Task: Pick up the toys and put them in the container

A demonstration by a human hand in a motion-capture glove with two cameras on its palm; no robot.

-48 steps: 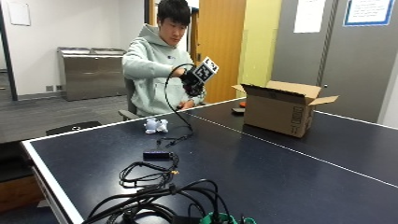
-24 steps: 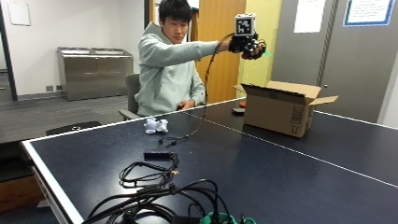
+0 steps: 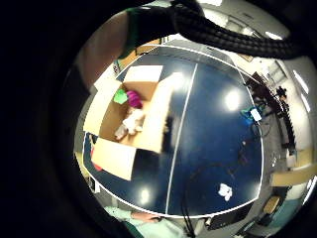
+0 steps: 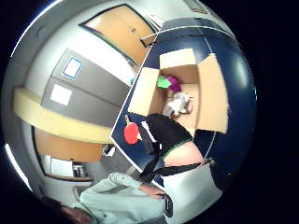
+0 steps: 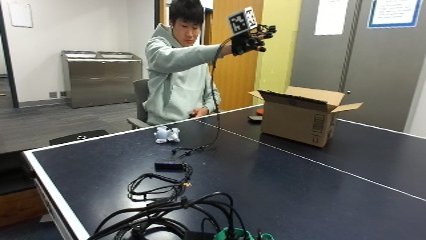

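In the outside view my gloved right hand is raised to head height, up and to the left of the open cardboard box, not over it. Its fingers are spread and hold nothing. The palm views look down into the box from well above. Inside lie a green toy, a magenta toy and a white plush toy; the same green toy and white plush show in the thumb side view. A small white toy sits on the dark blue table near the person, also seen from the palm.
Black cables and a black adapter trail across the table's front half, with a thicker cable bundle at the near edge. A red paddle lies on the table behind the box. The person sits at the far side.
The gloved hand has risen from chest height over the table to head height, moving toward the box. Over the last half second it has hardly moved.
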